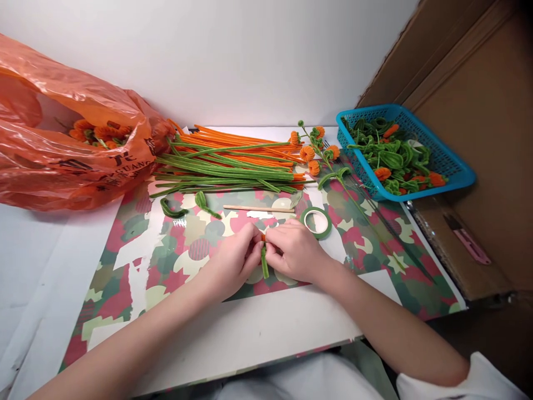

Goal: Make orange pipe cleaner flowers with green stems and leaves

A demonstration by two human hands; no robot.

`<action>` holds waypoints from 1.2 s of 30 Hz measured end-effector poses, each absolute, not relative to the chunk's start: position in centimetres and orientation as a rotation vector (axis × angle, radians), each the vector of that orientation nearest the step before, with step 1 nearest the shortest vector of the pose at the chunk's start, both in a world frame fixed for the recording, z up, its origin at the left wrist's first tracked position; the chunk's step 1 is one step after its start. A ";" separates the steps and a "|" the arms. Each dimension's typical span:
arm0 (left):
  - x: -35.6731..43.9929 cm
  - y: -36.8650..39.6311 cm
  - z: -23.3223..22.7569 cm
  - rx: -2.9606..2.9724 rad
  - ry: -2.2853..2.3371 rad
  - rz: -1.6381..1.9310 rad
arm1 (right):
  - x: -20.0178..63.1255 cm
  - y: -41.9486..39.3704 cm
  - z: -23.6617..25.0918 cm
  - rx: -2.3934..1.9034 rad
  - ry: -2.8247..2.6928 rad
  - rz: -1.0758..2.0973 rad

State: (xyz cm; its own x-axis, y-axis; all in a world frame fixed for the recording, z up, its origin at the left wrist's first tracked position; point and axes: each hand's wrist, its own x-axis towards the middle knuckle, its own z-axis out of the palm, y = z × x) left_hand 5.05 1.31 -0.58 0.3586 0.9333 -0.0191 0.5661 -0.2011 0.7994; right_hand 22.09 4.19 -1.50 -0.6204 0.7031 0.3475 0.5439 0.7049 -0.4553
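My left hand [239, 253] and my right hand [293, 249] meet at the middle of the table, fingertips pinched together. Between them is a small pipe cleaner piece, its green fuzzy stem [265, 263] hanging down and a bit of orange showing above. Most of the orange part is hidden by my fingers. Just beyond my hands lies a thin wooden stick [259, 209]. A roll of green tape [327, 224] rests flat beside my right hand. Two shaped green pipe cleaner leaves [201, 201] [171, 210] lie beyond my left hand.
Orange pipe cleaners [245, 140] and green pipe cleaners [225, 166] lie in a pile at the back. An orange plastic bag [137, 133] stands left. A flower stem [353, 197] lies before a blue basket [452, 166] of green pieces. A pink cutter [472, 247] sits on cardboard at right.
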 end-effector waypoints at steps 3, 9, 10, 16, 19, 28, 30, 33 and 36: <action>5.2 1.3 -0.7 1.892 1.321 0.669 | 21.9 4.3 -1.9 -0.927 -2.362 0.374; 4.8 1.1 0.0 1.759 1.270 0.713 | 22.1 4.3 -1.4 -0.943 -2.292 0.564; 4.7 1.1 0.0 1.694 1.233 0.749 | 22.1 4.2 -1.2 -0.951 -2.246 0.633; 4.9 1.2 -0.5 1.314 0.967 0.997 | 22.1 3.8 -0.8 -1.059 -1.878 1.028; 5.2 1.4 -0.8 1.258 1.017 1.037 | 22.1 3.7 -0.8 -1.086 -1.878 1.065; 4.7 1.3 -1.1 1.318 1.051 0.877 | 23.0 4.5 0.5 -1.076 -2.365 0.611; 4.6 1.4 -0.9 1.339 1.081 0.855 | 23.0 4.5 0.4 -1.073 -2.424 0.632; 4.6 1.5 -0.6 1.355 1.102 0.825 | 22.9 4.4 -0.1 -1.071 -2.393 0.686; 4.6 1.6 -0.5 1.360 1.102 0.816 | 22.9 4.3 -0.4 -1.081 -2.312 0.738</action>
